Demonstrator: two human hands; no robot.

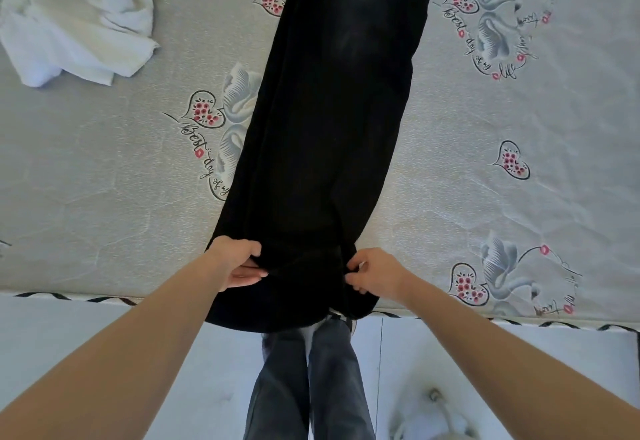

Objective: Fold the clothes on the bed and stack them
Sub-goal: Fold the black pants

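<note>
A long pair of black trousers [332, 121] lies stretched lengthwise down the middle of the bed [104, 197], legs folded together, a back pocket showing at the far end. Its near end hangs a little over the bed's front edge. My left hand [235, 261] grips the near end's left side, thumb on top and fingers curled under the cloth. My right hand [372, 273] pinches the right side of the same end. A crumpled white garment [79, 20] lies at the far left of the bed.
The grey bedsheet carries swan and heart prints. The bed's front edge with striped piping [519, 322] runs across the lower view. Below it are my legs in grey jeans [311, 387] on a pale tiled floor [86, 353].
</note>
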